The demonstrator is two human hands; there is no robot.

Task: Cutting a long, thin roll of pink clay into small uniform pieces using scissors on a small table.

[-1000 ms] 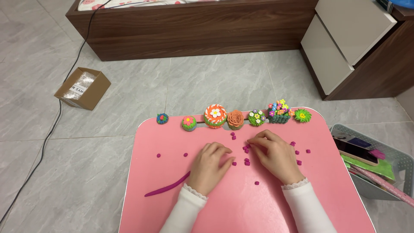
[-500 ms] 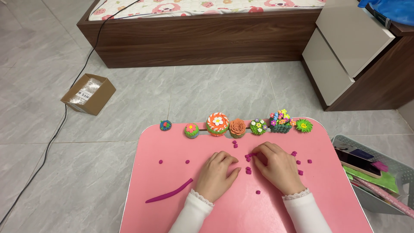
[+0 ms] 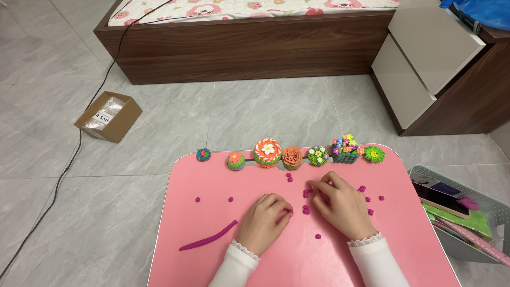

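Head view, against half a second and one second before: camera tilted up a little, so more of the bed frame [image 3: 249, 50] and floor in sight, table [image 3: 212, 266] lower in the picture. Left hand [image 3: 263, 223] resting palm down on the pink table, fingers curled, tips pinched on a small magenta clay piece [image 3: 290, 211] at its right edge; before, flatter and nearer to the other hand. Right hand [image 3: 342, 204] also palm down, fingers bent, fingertips [image 3: 313, 186] pressed together at the left over another small bit of clay [image 3: 307, 192]; cannot tell if really gripped or only touched. Moved a little to the far side compared with one second before. Hands now slightly apart, each busy with its own bit, so the pinching of small pieces seems going on.

More magenta crumbs [image 3: 289, 177] scattered around both hands. Long magenta clay strip [image 3: 208, 240] lying near left, untouched, same place as before. Row of finished clay flowers [image 3: 289, 157] along the far edge, unchanged. Grey basket [image 3: 467, 191] at the right, cardboard box [image 3: 108, 116] far left on the floor
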